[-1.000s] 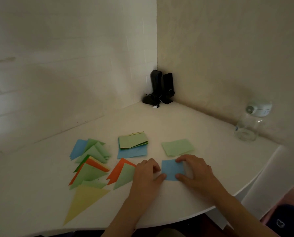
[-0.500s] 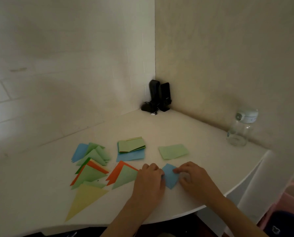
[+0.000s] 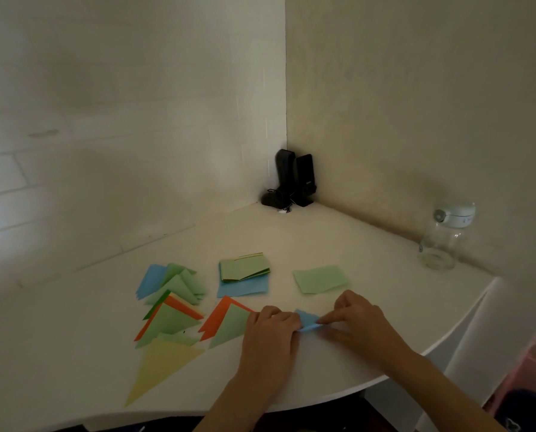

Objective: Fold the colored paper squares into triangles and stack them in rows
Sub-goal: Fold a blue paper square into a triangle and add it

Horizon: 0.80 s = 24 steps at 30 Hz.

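A small blue paper [image 3: 307, 321] lies folded over between my two hands near the table's front edge. My left hand [image 3: 268, 335] covers its left end with curled fingers. My right hand [image 3: 358, 325] pinches its right end. A stack of green squares [image 3: 244, 268] sits on a blue square [image 3: 244, 288] behind my hands. One green square [image 3: 319, 279] lies alone to the right. Folded triangles lie to the left: orange and green ones [image 3: 226, 322], a mixed pile [image 3: 171, 307] and a large yellow triangle [image 3: 163, 366].
The white table [image 3: 322, 238] fills a wall corner and has a curved front edge. Two black speakers [image 3: 293, 179] stand in the corner. A clear bottle with a white lid [image 3: 444, 235] stands at the right, near the wall.
The blue square, flat a second ago, has been turned and folded over between my hands. Both hands have closed in on it. The camera has tipped slightly.
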Each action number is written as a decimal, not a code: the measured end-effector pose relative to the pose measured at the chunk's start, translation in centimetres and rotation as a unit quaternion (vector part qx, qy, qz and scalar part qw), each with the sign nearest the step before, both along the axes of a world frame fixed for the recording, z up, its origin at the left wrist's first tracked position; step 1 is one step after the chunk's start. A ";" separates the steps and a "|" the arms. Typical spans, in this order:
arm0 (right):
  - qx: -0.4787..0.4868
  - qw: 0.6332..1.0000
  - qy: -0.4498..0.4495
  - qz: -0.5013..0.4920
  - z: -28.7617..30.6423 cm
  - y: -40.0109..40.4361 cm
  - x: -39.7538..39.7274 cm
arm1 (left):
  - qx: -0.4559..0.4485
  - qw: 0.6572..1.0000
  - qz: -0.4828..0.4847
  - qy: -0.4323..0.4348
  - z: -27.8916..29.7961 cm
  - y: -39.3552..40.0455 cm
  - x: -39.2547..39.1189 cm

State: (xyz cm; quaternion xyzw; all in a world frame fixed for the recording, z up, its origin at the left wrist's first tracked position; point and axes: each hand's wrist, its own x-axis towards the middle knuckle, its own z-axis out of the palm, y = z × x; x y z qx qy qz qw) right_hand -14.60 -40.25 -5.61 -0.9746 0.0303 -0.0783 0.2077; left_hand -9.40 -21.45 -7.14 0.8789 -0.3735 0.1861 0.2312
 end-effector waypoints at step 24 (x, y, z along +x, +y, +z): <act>0.052 0.986 -0.040 -0.156 -0.7 1.7 1.1 | -0.137 0.979 0.079 0.126 -0.4 -1.3 0.8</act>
